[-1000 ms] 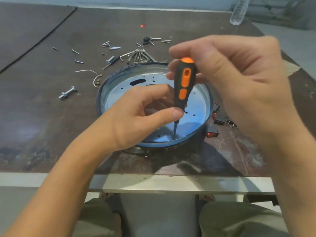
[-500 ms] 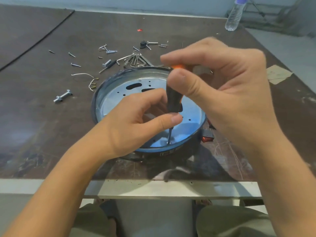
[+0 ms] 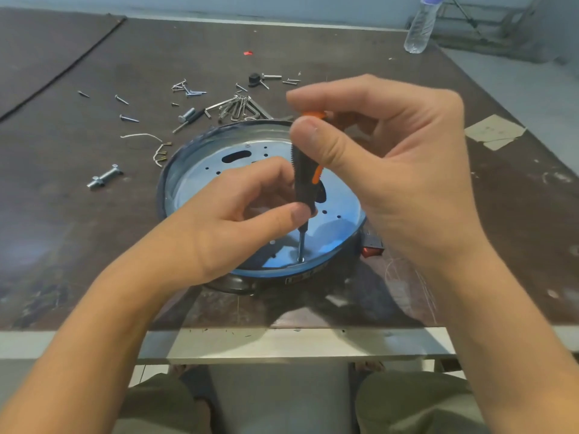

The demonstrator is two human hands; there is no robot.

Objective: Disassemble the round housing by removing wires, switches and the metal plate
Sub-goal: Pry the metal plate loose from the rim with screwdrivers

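right hand (image 3: pixel 407 183) is gripping the upper handle of the black-and-orange screwdriver (image 3: pixel 305 180) — thumb pressing its side, fingers curling over the orange cap. left hand (image 3: pixel 232 227) is pinching the lower end of the same handle between thumb and curled fingers, just above the shaft. the screwdriver is standing nearly upright, its tip sitting on the metal plate (image 3: pixel 194 183) close to the near rim. the plate is lying inside the round housing (image 3: pixel 162 189), which is resting on the table (image 3: pixel 78 245) near the middle of the near edge. a red switch (image 3: pixel 372 249) is showing just beside the housing's right wall. loose screws (image 3: pixel 188 89), a bunch of hex keys (image 3: pixel 238 106) and a bolt (image 3: pixel 105 177) are lying farther in, toward the left and far edges. a plastic bottle (image 3: pixel 418 29) is standing at the far right corner — a paper scrap (image 3: pixel 493 131) is lying near the right edge.
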